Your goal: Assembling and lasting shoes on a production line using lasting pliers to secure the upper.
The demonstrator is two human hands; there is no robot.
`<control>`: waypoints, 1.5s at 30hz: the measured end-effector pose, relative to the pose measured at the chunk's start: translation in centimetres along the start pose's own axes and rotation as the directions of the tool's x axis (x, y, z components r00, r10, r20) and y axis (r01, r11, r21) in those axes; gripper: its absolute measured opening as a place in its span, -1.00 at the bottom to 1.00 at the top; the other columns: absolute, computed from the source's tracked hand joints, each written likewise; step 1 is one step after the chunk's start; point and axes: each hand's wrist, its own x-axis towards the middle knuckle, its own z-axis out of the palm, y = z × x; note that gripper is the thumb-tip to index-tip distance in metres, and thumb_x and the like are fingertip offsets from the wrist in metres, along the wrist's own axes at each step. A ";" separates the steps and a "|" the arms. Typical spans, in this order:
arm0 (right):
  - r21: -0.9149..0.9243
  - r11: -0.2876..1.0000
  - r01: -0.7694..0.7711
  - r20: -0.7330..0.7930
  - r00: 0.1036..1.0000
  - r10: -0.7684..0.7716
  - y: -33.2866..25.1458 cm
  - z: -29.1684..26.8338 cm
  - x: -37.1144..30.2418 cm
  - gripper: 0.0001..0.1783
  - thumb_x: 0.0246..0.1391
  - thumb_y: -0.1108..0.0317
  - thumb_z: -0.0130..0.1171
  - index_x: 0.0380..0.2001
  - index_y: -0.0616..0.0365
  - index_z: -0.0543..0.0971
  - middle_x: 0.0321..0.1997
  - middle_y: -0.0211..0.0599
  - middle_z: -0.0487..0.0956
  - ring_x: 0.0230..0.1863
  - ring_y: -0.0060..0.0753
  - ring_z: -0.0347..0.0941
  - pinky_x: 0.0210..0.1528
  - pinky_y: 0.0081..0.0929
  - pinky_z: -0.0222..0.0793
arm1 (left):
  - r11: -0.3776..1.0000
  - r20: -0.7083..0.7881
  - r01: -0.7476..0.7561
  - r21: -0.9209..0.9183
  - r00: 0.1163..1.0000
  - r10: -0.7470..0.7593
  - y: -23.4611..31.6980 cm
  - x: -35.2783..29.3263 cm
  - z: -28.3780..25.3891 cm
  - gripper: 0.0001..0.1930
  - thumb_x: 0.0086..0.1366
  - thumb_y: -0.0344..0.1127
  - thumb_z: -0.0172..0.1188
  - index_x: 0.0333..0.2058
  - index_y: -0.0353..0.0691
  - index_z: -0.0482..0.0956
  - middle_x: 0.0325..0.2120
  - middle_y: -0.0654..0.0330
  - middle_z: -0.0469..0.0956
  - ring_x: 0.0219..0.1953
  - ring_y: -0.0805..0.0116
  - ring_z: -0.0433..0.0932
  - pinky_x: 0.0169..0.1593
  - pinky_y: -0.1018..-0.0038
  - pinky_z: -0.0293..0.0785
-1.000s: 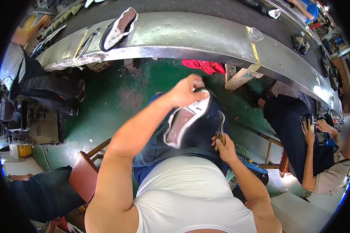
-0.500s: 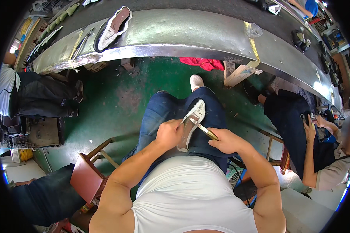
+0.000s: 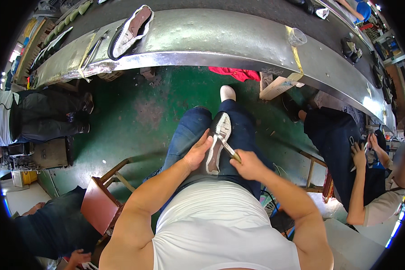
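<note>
A dark shoe upper (image 3: 213, 155) lies sole side up across my thighs, its brown insole bordered by a jagged white edge. My left hand (image 3: 199, 152) grips its left side, with the fingers partly hidden behind the shoe. In my right hand (image 3: 248, 164) is a hammer-like metal tool (image 3: 227, 147) with a yellowish handle. The tool's head rests at the white edge near the middle of the shoe, close to my left fingertips.
A metal-edged workbench (image 3: 202, 38) spans the far side, with another upturned shoe (image 3: 129, 32) and a clear cup (image 3: 296, 37) on it. A red stool (image 3: 100, 204) stands at left. A co-worker (image 3: 373, 180) sits at right, hands on their own work.
My left hand has gone from pinching near the tool's tip to gripping the shoe's side. The tool has swung steeper, its head now farther left, and the shoe sits slightly farther from me.
</note>
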 end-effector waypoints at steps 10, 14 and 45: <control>-0.243 0.966 0.091 -0.124 0.985 -0.124 1.1 -2.2 0.3 -0.72 0.17 0.31 0.17 -0.15 0.28 0.47 -0.13 0.19 0.58 -0.06 0.20 0.52 -0.04 0.01 0.42 | 0.894 -0.185 -0.076 0.441 0.967 0.173 -1.4 1.4 1.4 -0.23 0.43 -0.15 0.15 0.47 -0.10 -0.06 0.28 -0.06 0.31 0.31 0.19 0.30 0.34 0.39 0.20; 0.255 0.930 -0.266 0.197 0.955 0.220 0.2 -3.2 1.2 -0.75 0.23 0.32 0.14 -0.16 0.31 0.53 -0.36 -0.09 0.62 -0.33 -0.20 0.58 -0.25 -0.30 0.48 | 0.620 -0.245 0.020 0.785 0.928 0.280 -1.3 0.9 1.7 -0.25 0.42 -0.17 0.13 0.47 -0.07 -0.04 0.26 -0.17 0.32 0.30 0.01 0.32 0.34 0.34 0.22; 0.265 0.959 -0.097 0.080 0.994 0.078 1.2 -4.0 3.9 -0.51 0.41 0.04 -0.12 -0.39 0.26 0.51 -0.56 -0.23 0.59 -0.51 -0.29 0.55 -0.39 -0.35 0.47 | 0.329 0.013 -0.118 0.937 0.953 0.304 1.5 0.0 3.1 -0.19 0.43 -0.29 0.02 0.42 -0.38 -0.29 0.33 -0.41 0.08 0.38 -0.25 0.16 0.40 0.26 0.14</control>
